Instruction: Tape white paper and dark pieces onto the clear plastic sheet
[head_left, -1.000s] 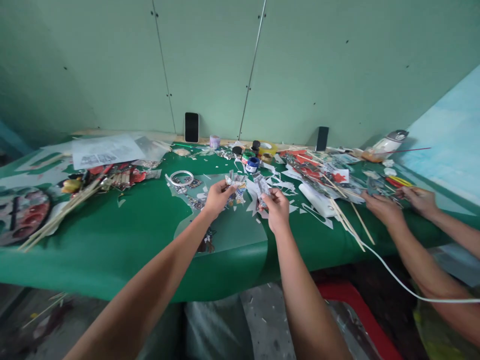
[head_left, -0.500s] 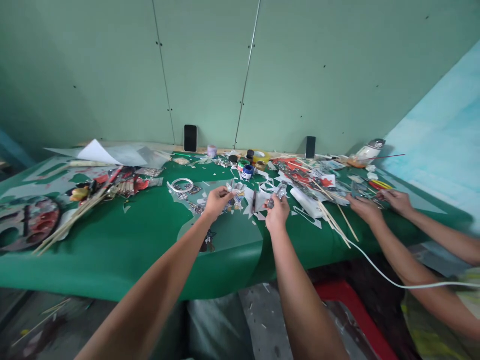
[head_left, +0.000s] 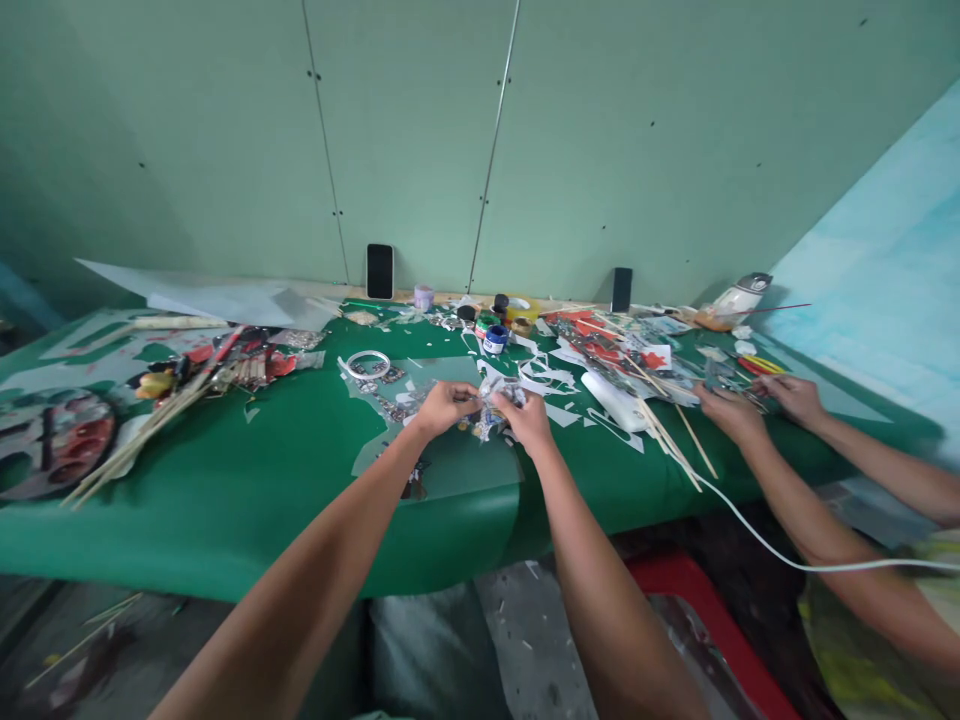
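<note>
My left hand [head_left: 441,410] is closed, its thumb and fingers pinching the left side of a crinkled clear plastic packet [head_left: 493,388]. Small patterned pieces in blue and yellow show in or just under the packet; which of the two I cannot tell. Closed on the packet's right side is my right hand [head_left: 531,420], its thumb on top. Both hands hover over a translucent sheet [head_left: 472,480] on the green table cover [head_left: 285,520]. Left of my left hand lie a white ring [head_left: 367,364] and small dark metallic-looking pieces.
Paint jars [head_left: 495,340] stand behind my hands. White paper scraps [head_left: 551,375] and thin wooden sticks [head_left: 667,445] lie to the right. Another person's hands [head_left: 739,412] work there, beside a white cable [head_left: 780,560]. A paint palette [head_left: 79,440] sits far left.
My right hand has moved left to meet my left hand at the packet. The greyish item it held before is no longer distinguishable. A white sheet at the back left lies flatter.
</note>
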